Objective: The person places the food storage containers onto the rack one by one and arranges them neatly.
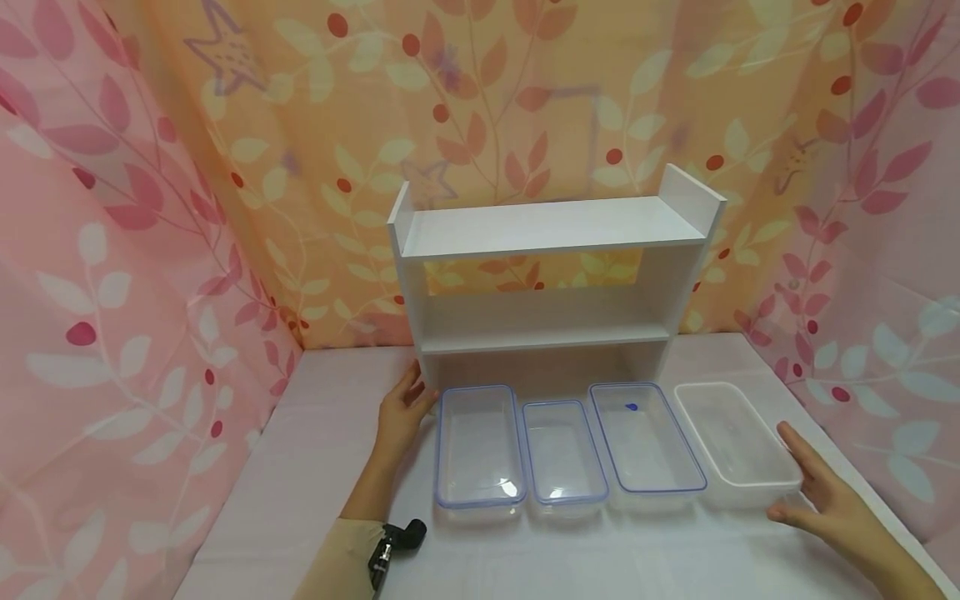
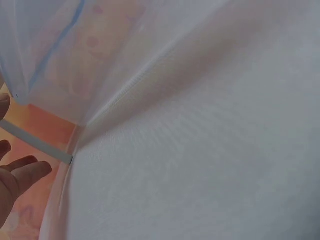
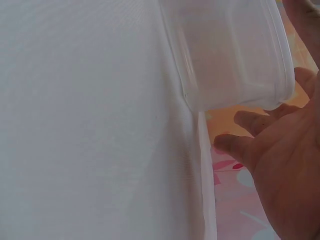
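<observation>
Side by side on the white cloth stand clear plastic food containers. The left one (image 1: 482, 450), the small one (image 1: 564, 454) and a third (image 1: 648, 442) have blue rims; the rightmost (image 1: 738, 437) has a white rim. My left hand (image 1: 400, 412) is beside the left container, close to the lower left side of a white shelf unit (image 1: 543, 321); its fingers are loosely spread. At the right end, my right hand (image 1: 823, 496) lies alongside the white-rimmed container with thumb and fingers apart. The right wrist view shows this hand (image 3: 285, 165) around the container's corner (image 3: 235, 60), not visibly gripping.
The shelf unit's tiers stand behind the containers, with its top shelf (image 1: 540, 227) uppermost. Patterned curtains (image 1: 487, 100) enclose the back and both sides of the table (image 1: 330, 417). A black device (image 1: 393, 550) is strapped to my left wrist.
</observation>
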Available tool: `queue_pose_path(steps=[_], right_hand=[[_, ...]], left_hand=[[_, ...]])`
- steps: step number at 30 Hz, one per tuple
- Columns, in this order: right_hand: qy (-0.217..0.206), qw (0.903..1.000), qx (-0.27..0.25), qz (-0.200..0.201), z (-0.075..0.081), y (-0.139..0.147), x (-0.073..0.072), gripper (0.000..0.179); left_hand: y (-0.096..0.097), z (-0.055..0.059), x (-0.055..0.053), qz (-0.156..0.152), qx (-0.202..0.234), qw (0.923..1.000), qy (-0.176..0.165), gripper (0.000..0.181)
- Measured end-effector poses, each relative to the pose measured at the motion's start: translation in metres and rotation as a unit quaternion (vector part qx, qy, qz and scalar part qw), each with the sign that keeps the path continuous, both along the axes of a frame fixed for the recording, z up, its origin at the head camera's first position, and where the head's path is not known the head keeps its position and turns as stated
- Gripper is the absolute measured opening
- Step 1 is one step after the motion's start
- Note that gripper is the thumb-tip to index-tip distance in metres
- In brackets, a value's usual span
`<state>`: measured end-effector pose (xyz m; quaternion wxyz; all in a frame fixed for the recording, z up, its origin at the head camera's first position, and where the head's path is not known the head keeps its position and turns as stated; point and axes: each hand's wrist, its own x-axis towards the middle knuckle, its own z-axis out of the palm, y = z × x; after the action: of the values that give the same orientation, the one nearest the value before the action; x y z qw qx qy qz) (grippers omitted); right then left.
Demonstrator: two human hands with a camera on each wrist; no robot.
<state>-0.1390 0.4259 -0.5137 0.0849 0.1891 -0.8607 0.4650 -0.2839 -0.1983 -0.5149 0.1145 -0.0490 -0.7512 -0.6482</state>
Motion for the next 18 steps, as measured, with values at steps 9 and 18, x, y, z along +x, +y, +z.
queue_pose_path(steps=[9, 18], right_hand=[[-0.01, 0.9998, -0.011, 0.015, -0.007, 0.0, -0.003, 0.116], [-0.011, 0.9997, -0.005, 0.019, -0.011, 0.001, -0.003, 0.111]], left_hand=[[0.003, -0.01, -0.005, 0.023, -0.008, 0.9996, 0.017, 0.065], [0.005, -0.01, -0.005, 0.035, -0.028, 0.9989, 0.014, 0.059]])
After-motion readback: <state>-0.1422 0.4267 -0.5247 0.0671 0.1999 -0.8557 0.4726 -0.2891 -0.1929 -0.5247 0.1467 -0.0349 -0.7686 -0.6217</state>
